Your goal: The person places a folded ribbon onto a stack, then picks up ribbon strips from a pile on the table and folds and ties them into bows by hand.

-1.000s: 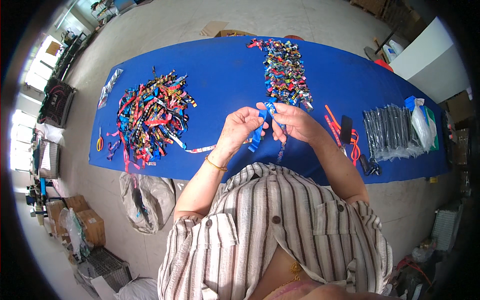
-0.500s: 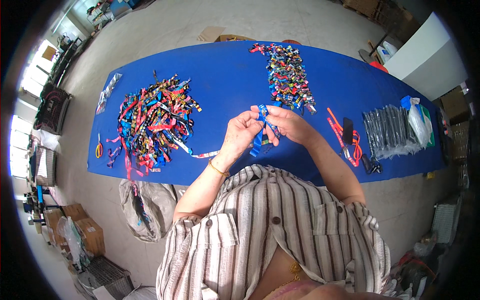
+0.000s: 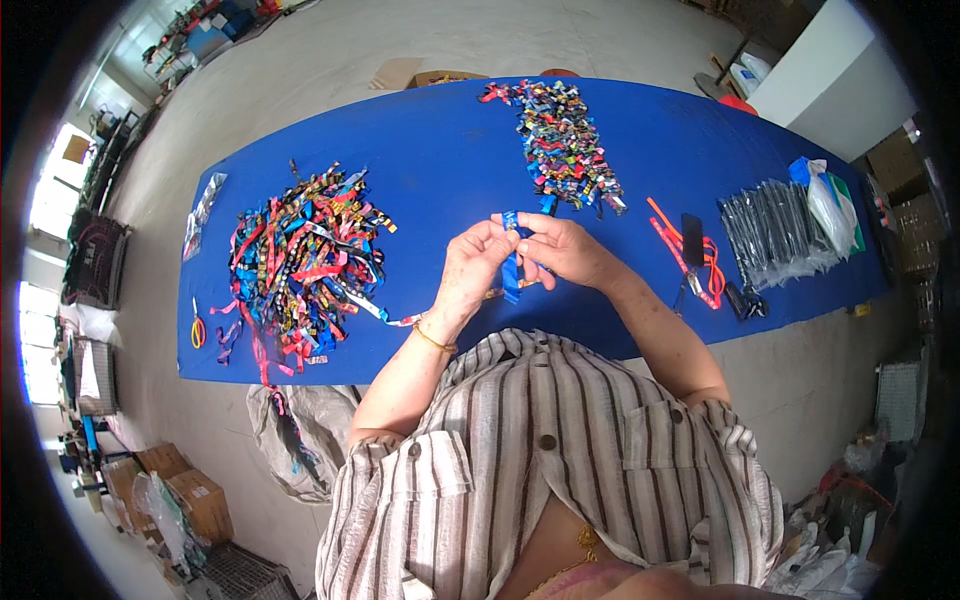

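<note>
Both hands meet over the near middle of the blue-covered table, pinching a blue printed ribbon strap [image 3: 512,284]. My left hand [image 3: 473,262] has its thumb and fingers closed on the strap, and my right hand [image 3: 572,252] grips it from the other side. The strap's top is folded above the fingertips, while its tail hangs below them. A pale patterned ribbon runs from a tangled pile of colourful ribbon straps [image 3: 305,265] on the left toward my left wrist. Beyond my hands lies a tight, flat stack of short multicoloured ribbon pieces [image 3: 567,145].
Yellow-handled scissors [image 3: 198,330] and a clear plastic packet [image 3: 204,215] lie at the table's left end. On the right are an orange-red lanyard [image 3: 672,243], a dark phone-like object [image 3: 692,240] and bagged black strips [image 3: 775,235]. A pale sack [image 3: 300,430] sits below the front edge.
My fingertips have drawn closer together on the blue strap, whose tail now hangs straighter down. The whole view has shifted slightly.
</note>
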A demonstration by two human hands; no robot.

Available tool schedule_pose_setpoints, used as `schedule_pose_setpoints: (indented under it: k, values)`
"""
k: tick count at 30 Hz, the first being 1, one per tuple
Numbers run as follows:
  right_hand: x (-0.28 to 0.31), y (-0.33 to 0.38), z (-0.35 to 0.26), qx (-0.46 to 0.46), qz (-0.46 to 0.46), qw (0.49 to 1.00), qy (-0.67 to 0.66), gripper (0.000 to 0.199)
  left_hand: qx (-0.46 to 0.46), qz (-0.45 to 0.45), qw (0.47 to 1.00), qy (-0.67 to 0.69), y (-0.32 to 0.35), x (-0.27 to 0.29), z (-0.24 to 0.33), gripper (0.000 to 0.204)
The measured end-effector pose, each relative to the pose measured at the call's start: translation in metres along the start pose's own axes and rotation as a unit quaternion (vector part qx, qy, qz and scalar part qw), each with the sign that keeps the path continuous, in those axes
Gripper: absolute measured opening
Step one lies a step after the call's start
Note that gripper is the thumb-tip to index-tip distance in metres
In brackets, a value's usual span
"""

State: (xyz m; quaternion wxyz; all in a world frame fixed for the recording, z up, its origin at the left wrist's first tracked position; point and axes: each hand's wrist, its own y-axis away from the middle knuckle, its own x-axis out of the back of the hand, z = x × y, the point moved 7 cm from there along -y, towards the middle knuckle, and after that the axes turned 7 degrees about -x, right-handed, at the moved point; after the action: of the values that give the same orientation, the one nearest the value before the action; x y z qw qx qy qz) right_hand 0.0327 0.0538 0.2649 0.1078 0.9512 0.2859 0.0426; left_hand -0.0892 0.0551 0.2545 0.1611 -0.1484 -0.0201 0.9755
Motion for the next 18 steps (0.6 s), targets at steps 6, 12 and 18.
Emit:
schedule_pose_setpoints:
  k: [6, 12, 18]
  values:
    - [0.025, 0.014, 0.000, 0.030, 0.097, 0.994, -0.046, 0.032, 0.043, 0.036, 0.997, 0.049, -0.008, 0.000, -0.004, 0.013]
    - [0.044, 0.004, 0.014, -0.028, 0.139, 0.990, -0.005, 0.027, 0.063, -0.014, 0.998, -0.020, -0.010, -0.017, -0.017, 0.015]
    - [0.063, -0.005, 0.016, 0.059, 0.150, 0.987, 0.013, 0.014, 0.107, -0.011, 0.994, -0.015, -0.020, -0.030, -0.031, 0.011]
